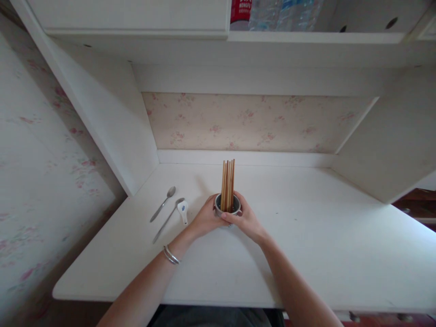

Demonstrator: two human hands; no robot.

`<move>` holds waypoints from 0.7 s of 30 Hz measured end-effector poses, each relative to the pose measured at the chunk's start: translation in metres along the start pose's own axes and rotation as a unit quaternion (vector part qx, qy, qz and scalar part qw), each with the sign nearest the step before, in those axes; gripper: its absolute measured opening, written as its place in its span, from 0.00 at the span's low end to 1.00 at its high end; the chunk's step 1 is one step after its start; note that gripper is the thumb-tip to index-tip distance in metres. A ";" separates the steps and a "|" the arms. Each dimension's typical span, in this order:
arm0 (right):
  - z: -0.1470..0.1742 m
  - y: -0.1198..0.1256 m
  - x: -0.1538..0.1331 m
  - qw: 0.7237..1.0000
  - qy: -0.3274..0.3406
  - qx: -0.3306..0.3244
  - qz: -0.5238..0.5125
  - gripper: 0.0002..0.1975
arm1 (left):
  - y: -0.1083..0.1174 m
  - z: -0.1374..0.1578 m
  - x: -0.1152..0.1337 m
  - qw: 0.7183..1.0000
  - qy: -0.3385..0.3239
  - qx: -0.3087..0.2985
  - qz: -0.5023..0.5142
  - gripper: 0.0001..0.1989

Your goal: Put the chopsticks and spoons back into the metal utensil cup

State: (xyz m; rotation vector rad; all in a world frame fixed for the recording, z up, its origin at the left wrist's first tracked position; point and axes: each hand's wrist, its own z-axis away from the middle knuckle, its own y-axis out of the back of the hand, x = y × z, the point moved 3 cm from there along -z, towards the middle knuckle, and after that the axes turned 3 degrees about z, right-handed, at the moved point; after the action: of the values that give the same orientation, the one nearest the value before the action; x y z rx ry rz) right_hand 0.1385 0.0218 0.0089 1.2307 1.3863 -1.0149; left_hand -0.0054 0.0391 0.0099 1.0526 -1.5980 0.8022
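A round grey metal holder (218,210) stands in the middle of the white desk, with several wooden chopsticks (227,186) upright in it. Wrapped round its left side is my left hand (208,217), a silver bangle on that wrist. My right hand (247,218) grips the opposite side, its thumb across the front near the rim. Both hands hide much of the holder's body. To the left of my left hand lie a white ceramic spoon (183,210) with a blue mark, a long-handled metal spoon (166,223) and another metal spoon (164,202).
The white desk (306,254) has side panels at left and right and a shelf overhead. On that shelf are clear plastic bottles (286,16) and a red package (240,13). Floral wallpaper (245,122) covers the back.
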 end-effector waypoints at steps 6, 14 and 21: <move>-0.001 0.002 0.001 1.000 -0.008 0.002 0.008 0.41 | 0.063 0.012 0.015 0.983 0.105 -0.002 -0.150 0.33; 0.000 0.002 0.002 0.999 -0.029 0.010 0.036 0.43 | 0.192 0.019 0.020 0.871 0.172 0.092 -0.450 0.18; -0.001 0.000 0.004 0.999 -0.033 0.004 0.022 0.44 | 0.220 0.016 -0.013 0.782 0.256 0.073 -0.564 0.13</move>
State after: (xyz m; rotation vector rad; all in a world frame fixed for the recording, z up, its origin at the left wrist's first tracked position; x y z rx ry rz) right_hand 0.1384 0.0234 0.0055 1.2188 1.3000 -1.0214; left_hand -0.2121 0.1153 -0.0058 1.4732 -0.2603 0.2948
